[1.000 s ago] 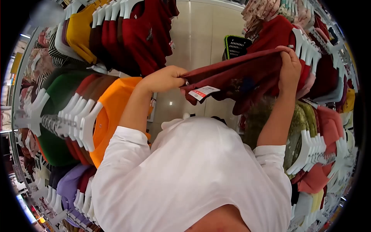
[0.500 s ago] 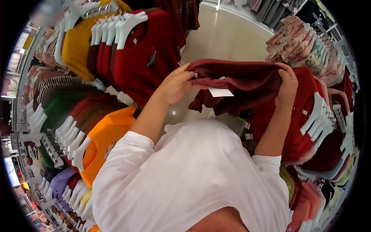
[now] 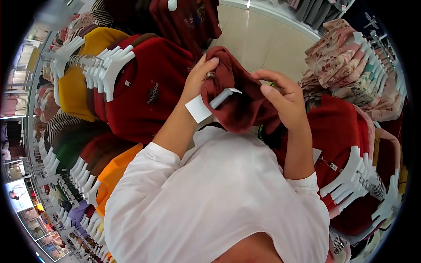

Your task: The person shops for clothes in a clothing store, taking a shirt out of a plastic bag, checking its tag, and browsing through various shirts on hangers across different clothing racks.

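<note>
Presently, the left hand [image 3: 197, 83] grips a bunched maroon cloth garment [image 3: 245, 107] ahead of the white cloth shirt [image 3: 219, 188], square white tag [image 3: 198, 108] alongside; the right hand [image 3: 287, 101], thumb and fingers parted, stands at the garment's right edge, contact indeterminable.

Garment [image 3: 228, 70]: gathered in folds that conceal its full cut.
Tag [image 3: 198, 109]: pale face toward the camera, any print unreadable.
Pale strip [image 3: 221, 98]: partly sunk in the folds, its nature unclear.
Left hand [image 3: 198, 81]: some fingers covered by the cloth.
Right hand [image 3: 286, 100]: how firmly its fingertips meet the cloth cannot be told.
Green edge [image 3: 262, 133]: a sliver below the garment, the rest obscured.
Red top [image 3: 335, 127]: partly behind the right forearm.
Lettering [image 3: 154, 93]: on a rack at left, too small to read surely.
Maroon top [image 3: 193, 24]: cropped by the upper edge.
Screen [image 3: 19, 195]: far left, detail too small.
White shirt [image 3: 215, 188]: cut off at bottom.
Upper left corner: a pale blur [image 3: 52, 16], unidentifiable.
</note>
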A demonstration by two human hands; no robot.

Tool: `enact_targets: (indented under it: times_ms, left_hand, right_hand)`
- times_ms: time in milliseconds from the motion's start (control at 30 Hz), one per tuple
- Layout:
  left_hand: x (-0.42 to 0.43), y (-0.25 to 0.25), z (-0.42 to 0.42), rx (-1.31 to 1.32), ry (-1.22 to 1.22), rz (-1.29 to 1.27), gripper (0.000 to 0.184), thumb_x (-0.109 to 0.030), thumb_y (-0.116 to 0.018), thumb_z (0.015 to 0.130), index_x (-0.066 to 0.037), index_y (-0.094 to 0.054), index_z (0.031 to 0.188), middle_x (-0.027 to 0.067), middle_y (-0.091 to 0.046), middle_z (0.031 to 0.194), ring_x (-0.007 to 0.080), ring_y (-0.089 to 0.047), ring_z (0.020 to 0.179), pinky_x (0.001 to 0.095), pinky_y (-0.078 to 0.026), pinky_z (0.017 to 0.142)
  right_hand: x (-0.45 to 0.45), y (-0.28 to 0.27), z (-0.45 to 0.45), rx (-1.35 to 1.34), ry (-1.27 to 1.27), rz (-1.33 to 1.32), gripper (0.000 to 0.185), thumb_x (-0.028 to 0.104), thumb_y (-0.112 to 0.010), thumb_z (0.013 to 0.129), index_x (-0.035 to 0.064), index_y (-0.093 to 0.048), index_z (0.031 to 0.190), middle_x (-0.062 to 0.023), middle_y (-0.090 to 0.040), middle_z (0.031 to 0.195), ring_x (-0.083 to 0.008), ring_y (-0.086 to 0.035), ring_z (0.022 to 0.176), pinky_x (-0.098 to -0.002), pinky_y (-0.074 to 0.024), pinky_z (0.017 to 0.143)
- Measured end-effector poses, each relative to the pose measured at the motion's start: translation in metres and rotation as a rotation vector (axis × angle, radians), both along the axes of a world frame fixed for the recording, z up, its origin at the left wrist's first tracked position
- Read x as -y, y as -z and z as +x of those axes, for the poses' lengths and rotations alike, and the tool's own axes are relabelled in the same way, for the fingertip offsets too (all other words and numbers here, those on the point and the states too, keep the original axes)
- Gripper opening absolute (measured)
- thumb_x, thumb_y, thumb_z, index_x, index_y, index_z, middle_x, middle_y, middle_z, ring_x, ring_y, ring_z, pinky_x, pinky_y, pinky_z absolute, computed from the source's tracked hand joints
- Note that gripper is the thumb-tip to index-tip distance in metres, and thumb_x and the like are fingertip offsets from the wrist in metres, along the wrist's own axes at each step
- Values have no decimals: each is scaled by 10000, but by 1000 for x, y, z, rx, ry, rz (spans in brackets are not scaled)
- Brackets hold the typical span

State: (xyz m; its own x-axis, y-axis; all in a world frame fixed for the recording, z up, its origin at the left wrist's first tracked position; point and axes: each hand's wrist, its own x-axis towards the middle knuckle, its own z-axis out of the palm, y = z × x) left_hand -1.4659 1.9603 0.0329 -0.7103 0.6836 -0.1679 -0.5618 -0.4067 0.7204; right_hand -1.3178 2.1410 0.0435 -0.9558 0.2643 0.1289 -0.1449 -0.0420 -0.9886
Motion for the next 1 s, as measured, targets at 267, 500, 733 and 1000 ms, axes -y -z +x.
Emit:
enact_targets:
  times_ms: [267, 500, 733, 1000]
  left_hand:
    - [-69, 19, -72, 357, 119, 128, 185, -209, -612, 970, -142, -596, 1141, 52, -670, 1027, 210, -689, 900, 365, -600, 782]
    - [-136, 45, -169, 343, 304, 187, 153, -250, -612, 979, -151, -586, 1093, 41, -668, 963, 193, -683, 873, 329, -591, 725]
    - [-168, 12, -255, 275, 223, 75, 91, -238, -634, 974, -164, -599, 1013, -22, -634, 875, 121, -646, 750, 279, -556, 644]
    - [-174, 67, -329, 310, 230, 148, 119, -246, -591, 1009, -148, -586, 1077, -15, -607, 924, 101, -623, 799, 274, -546, 686]
  right_hand:
    - [-17, 10, -78, 205, 79, 262, 355, 236, -741, 880, 18, -665, 1150, -129, -719, 971, -232, -681, 874, -349, -521, 757]
    - [-70, 16, -163, 47, 172, 675, 147, 185, -667, 905, 60, -681, 981, -132, -682, 889, -323, -645, 782, -387, -498, 682]
    - [-104, 18, -258, 156, 119, 33, 120, 135, -622, 970, 23, -660, 948, 21, -589, 785, -76, -523, 726, -272, -430, 633]
    - [-135, 25, -334, 174, -54, -263, 135, 125, -602, 986, 11, -659, 943, 46, -589, 855, -30, -478, 804, -216, -395, 737]
